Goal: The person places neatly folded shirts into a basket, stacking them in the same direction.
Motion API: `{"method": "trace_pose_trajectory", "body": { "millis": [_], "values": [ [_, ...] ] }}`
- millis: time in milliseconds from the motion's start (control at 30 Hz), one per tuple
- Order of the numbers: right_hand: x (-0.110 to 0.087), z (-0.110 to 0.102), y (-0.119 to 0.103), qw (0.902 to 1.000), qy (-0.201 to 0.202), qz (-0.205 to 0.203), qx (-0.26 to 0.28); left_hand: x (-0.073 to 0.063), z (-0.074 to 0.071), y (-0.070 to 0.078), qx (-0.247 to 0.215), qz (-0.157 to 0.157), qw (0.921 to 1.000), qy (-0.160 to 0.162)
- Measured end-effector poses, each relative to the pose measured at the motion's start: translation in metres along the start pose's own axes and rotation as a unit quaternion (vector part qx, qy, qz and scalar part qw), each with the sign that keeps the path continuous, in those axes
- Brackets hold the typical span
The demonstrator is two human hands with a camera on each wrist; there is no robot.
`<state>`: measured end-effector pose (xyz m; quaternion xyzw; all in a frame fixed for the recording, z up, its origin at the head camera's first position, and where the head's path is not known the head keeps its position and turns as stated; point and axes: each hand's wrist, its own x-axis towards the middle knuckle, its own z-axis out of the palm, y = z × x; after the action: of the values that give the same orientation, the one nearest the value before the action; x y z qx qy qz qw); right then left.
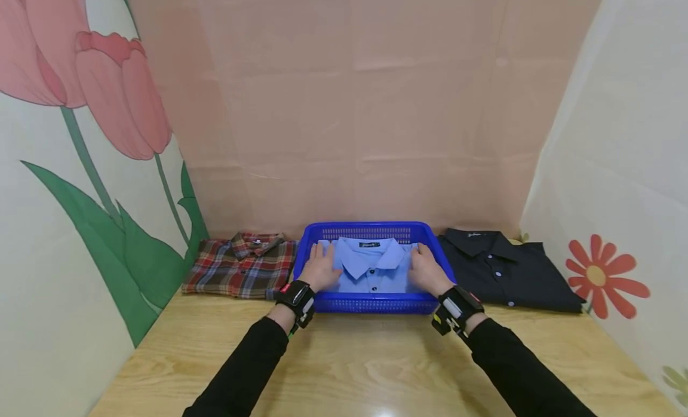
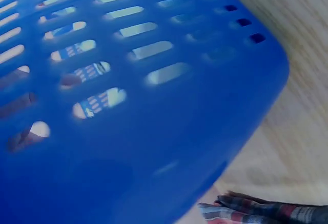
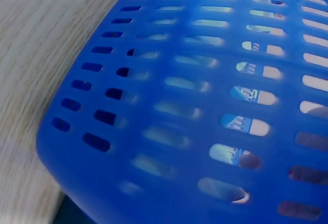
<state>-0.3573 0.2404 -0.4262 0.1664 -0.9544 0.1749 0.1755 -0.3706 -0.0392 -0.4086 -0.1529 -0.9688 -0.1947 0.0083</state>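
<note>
A folded light blue button-up shirt (image 1: 371,264) lies collar-up inside a blue plastic basket (image 1: 371,303) with slotted walls. My left hand (image 1: 321,269) reaches over the near rim and rests on the shirt's left side, its fingers extended toward the back. On the right side of the same shirt rests my right hand (image 1: 428,272), fingers also pointing away. Both wrist views are filled by the basket's outer wall (image 2: 154,147), and the right wrist view shows its slotted corner (image 3: 154,101); the hands are mostly hidden there.
To the basket's left lies a folded red plaid shirt (image 1: 242,267). A folded black shirt (image 1: 502,270) lies close on the right. All stand on a light wooden table (image 1: 371,363), with a pinkish-brown backdrop (image 1: 349,106) behind and flower-printed sheets at both sides.
</note>
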Motion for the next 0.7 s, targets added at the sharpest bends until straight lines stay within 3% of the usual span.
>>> {"method": "trace_pose_trajectory", "body": {
  "millis": [100, 200, 300, 400, 533, 700],
  "values": [
    [-0.001, 0.0, -0.004, 0.9988, 0.019, -0.046, 0.0, 0.0, 0.001, 0.002, 0.031, 0.052, 0.9981, 0.015],
    [0.001, -0.004, -0.016, 0.9977, -0.028, -0.055, 0.03, 0.0, 0.0, 0.004, 0.036, 0.096, 0.9947, 0.008],
    [0.004, -0.004, -0.019, 0.9955, -0.059, -0.056, 0.048, -0.001, -0.003, 0.006, 0.025, 0.112, 0.9932, -0.022],
    [0.005, -0.004, -0.021, 0.996, -0.071, -0.045, 0.031, -0.003, -0.006, 0.006, 0.007, 0.1, 0.9927, -0.066],
    [0.003, -0.004, -0.02, 0.9915, -0.124, 0.016, 0.039, -0.003, -0.005, 0.001, -0.011, 0.055, 0.9912, -0.12],
    [0.001, -0.006, -0.018, 0.9749, -0.193, 0.094, 0.057, -0.002, -0.002, -0.004, -0.02, 0.017, 0.9899, -0.139]
  ]
}}
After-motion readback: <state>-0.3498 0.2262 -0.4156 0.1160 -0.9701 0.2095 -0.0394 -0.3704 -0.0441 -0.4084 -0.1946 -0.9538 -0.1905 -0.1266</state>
